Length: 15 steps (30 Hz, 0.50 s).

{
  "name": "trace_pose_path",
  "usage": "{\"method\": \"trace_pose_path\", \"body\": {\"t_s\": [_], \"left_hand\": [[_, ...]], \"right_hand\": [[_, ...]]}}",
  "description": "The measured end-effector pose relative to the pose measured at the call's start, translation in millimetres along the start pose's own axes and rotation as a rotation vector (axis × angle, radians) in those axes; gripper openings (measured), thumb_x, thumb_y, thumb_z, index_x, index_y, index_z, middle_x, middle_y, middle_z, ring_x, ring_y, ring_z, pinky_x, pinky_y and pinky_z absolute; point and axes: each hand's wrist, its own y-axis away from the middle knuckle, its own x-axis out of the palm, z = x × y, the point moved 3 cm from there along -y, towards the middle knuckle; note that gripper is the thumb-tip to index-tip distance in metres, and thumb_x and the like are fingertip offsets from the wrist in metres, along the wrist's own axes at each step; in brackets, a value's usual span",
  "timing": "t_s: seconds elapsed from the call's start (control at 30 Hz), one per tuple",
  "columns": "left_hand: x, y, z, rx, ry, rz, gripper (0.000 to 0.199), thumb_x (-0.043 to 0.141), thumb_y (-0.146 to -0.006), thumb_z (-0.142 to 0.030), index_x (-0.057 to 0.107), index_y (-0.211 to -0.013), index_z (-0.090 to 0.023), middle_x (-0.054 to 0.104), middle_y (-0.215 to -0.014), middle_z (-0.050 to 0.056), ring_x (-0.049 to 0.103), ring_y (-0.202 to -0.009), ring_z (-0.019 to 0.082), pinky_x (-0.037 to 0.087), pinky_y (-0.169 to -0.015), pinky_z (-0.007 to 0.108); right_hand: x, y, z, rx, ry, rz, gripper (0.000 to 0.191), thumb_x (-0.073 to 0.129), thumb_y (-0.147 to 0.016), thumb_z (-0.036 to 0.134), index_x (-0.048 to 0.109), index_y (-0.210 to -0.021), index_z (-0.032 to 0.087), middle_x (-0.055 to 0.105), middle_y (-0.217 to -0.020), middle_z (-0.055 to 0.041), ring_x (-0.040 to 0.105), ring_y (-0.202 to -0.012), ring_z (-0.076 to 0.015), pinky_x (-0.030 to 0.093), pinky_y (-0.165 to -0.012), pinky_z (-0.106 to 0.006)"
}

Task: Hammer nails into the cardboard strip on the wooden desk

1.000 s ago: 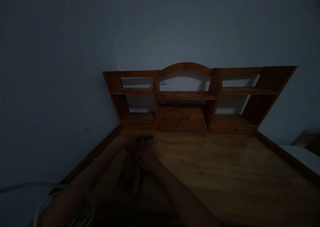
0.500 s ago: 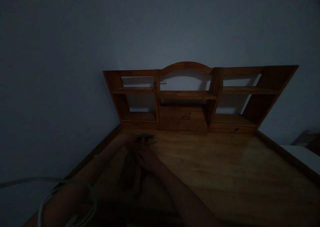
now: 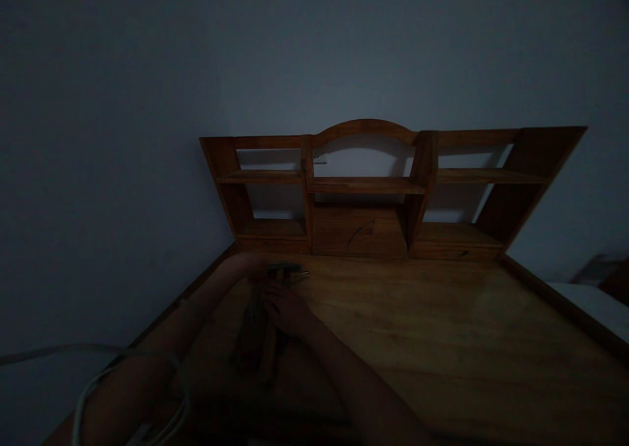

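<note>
In the dim head view, a hammer lies on the wooden desk top point(image 3: 417, 315), with its dark head point(image 3: 285, 267) at the far end and its wooden handle point(image 3: 268, 354) running towards me. Beside the handle is a dark, bundled object point(image 3: 249, 341) that I cannot make out. My right hand point(image 3: 287, 308) rests over the middle of the handle and the bundle's edge, fingers curled, whatever they grip being hidden. Just left of the hammer head is my left hand point(image 3: 251, 266), its fingers lost in shadow. A thin metal tool point(image 3: 299, 275) pokes out right of the head.
A wooden shelf unit point(image 3: 361, 185) with a closed middle panel stands along the desk's back edge. Walls rise behind and to the left. A pale cable point(image 3: 88, 349) loops across my left forearm. Beyond the raised right edge point(image 3: 565, 302) is a white surface point(image 3: 597, 305).
My left hand has shifted slightly back and away from the right hand's fingers. The right hand and the hammer stay almost where they were.
</note>
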Motion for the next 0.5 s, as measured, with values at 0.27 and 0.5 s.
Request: {"method": "trace_pose_path", "body": {"t_s": [0.27,0.5], "left_hand": [[4.5,-30.4,-25.0,0.063,0.188,-0.269,0.027,0.046,-0.088,-0.03,0.066,-0.09,-0.013,0.069,-0.091,0.008,0.061,-0.081,0.016,0.043,-0.069,0.022],[56.7,-56.0,-46.0,-0.084,0.266,-0.316,0.034,0.038,-0.093,-0.03,0.065,-0.095,-0.01,0.066,-0.099,0.014,0.062,-0.089,0.019,0.044,-0.077,0.025]], "right_hand": [[-4.0,-0.1,4.7,0.006,-0.011,-0.001,0.033,0.043,-0.092,0.017,0.06,-0.12,0.018,0.059,-0.128,-0.0075,0.043,-0.127,-0.0171,0.034,-0.107,-0.036],[-7.4,2.6,7.2,0.015,0.003,-0.026,0.031,0.046,-0.091,0.017,0.058,-0.12,0.018,0.059,-0.127,-0.0074,0.05,-0.12,-0.0185,0.037,-0.103,-0.035]]}}
